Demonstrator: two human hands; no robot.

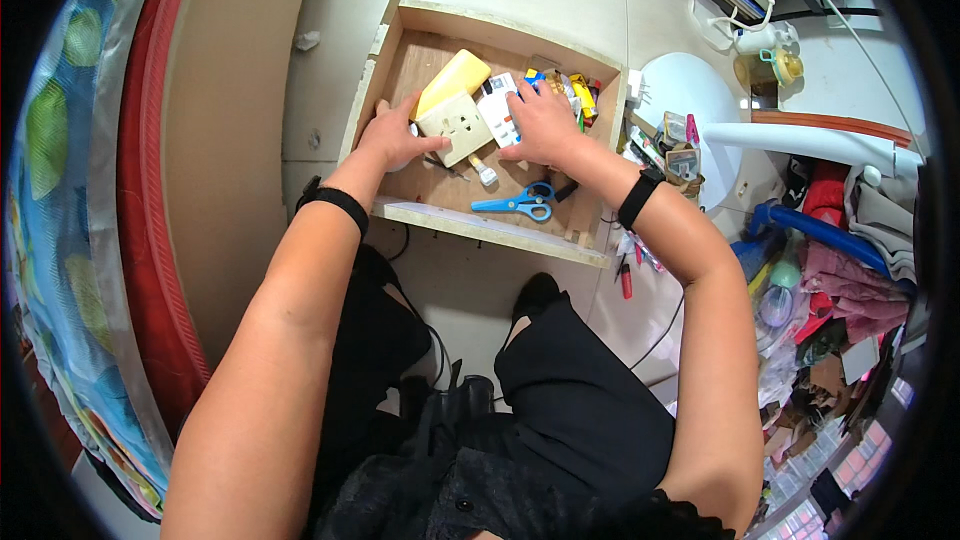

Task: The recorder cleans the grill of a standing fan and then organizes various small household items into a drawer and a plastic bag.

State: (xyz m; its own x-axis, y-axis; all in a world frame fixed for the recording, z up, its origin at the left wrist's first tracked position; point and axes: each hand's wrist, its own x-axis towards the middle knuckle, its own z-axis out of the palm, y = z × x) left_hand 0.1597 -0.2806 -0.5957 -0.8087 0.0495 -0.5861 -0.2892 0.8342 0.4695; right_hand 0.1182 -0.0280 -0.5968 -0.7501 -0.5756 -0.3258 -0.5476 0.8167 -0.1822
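Observation:
A wooden drawer (491,229) lies on the floor before me. Inside it, my left hand (391,133) has its fingers spread at the left edges of a yellow box (461,75) and a cream wall socket (457,124). Its thumb lies over the socket's edge, and a white round thing shows partly beneath the palm. My right hand (547,124) rests, fingers apart, at the right edge of a white item with orange and blue parts (497,112), partly covering it. Closer to me lie blue-handled scissors (517,202) and a small white-and-yellow piece (484,170).
Several small yellow and blue packages (583,94) fill the drawer's far right corner. Beside it are a white round base (675,82), loose small items (664,150) and a red-handled tool (625,281). Cloth and bags (832,285) crowd the right; a tan panel (232,90) borders the left.

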